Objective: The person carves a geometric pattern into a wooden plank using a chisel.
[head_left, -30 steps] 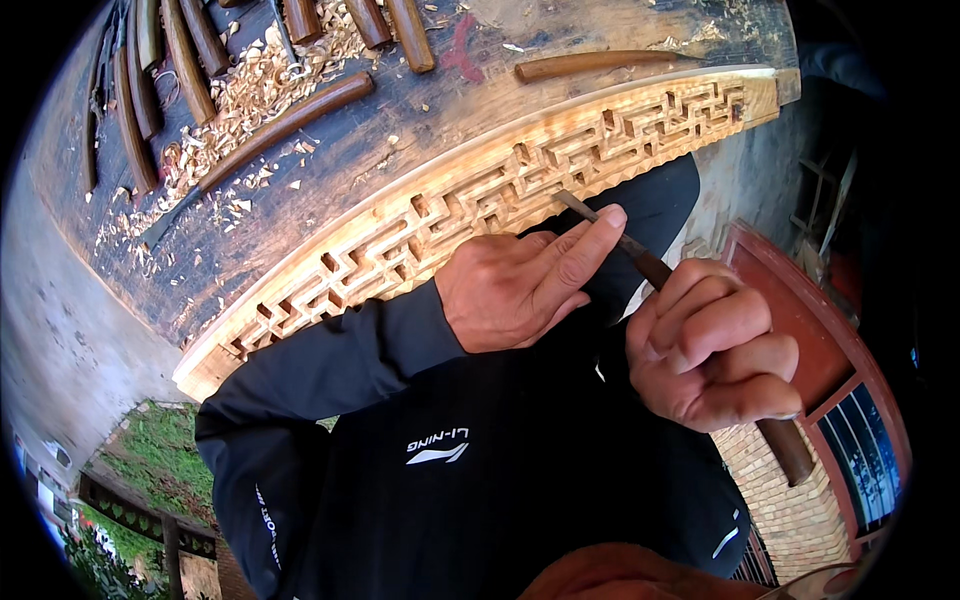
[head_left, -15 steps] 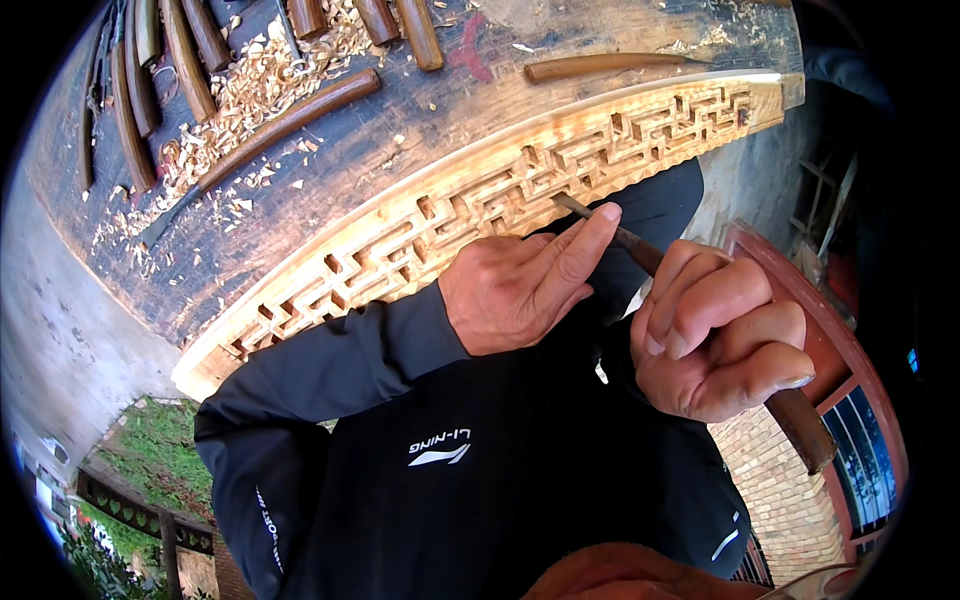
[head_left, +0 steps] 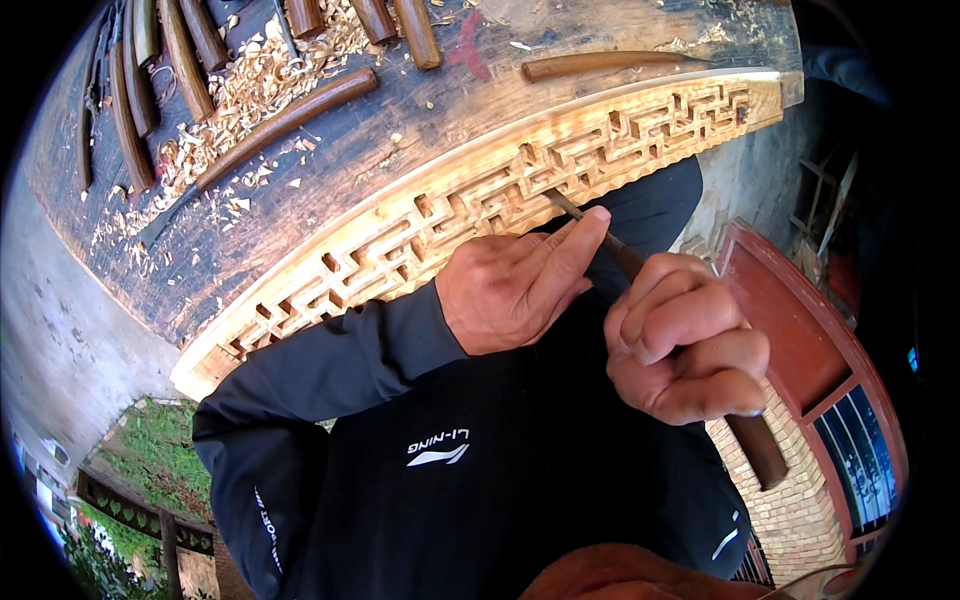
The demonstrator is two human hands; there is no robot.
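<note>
a right hand (head_left: 685, 342) grips a brown wooden-handled chisel (head_left: 622, 254), tip at a pale fret-carved wooden board (head_left: 462, 202) edging a dark wooden bench (head_left: 425, 125). the left hand (head_left: 512, 290) touches it (pinching or not, unclear).

Panel (head_left: 478, 180), matt wood; chisel blade (head_left: 563, 203), dull metal; sleeve (head_left: 400, 335), smooth cloth
</note>
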